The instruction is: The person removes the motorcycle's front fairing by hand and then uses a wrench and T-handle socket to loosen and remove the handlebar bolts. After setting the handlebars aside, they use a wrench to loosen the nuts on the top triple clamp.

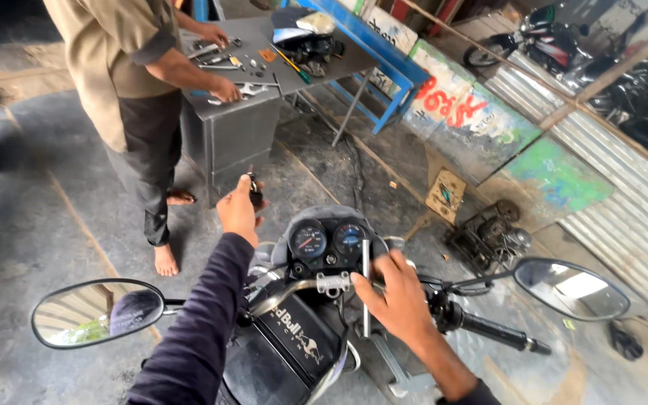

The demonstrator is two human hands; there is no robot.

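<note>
1. We see the left hand [238,210] raised ahead of the motorcycle's instrument cluster [329,241], its fingers curled closed around a small dark object [254,192] that sticks up just above the knuckles; we cannot tell what the object is.
2. The right hand [397,296] sits on the handlebar [444,311] just right of the 2 round gauges, with the fingers wrapped around a slim upright metal tool [366,289] that stands between the gauges and the palm.
3. A clear brake or clutch lever bracket [333,283] lies touching the tool's left side, just below the gauges.
4. The right mirror [570,289] and the left mirror [97,313] stand out well apart on either side of the bars, and the black fuel tank [283,345] is below the hands.
5. Another person [133,90] stands barefoot on the concrete floor [24,232] at the upper left, both hands resting among wrenches [245,90] on a grey metal workbench [230,131].
6. An engine part [489,236] lies on the floor near the corrugated wall [624,202].
</note>
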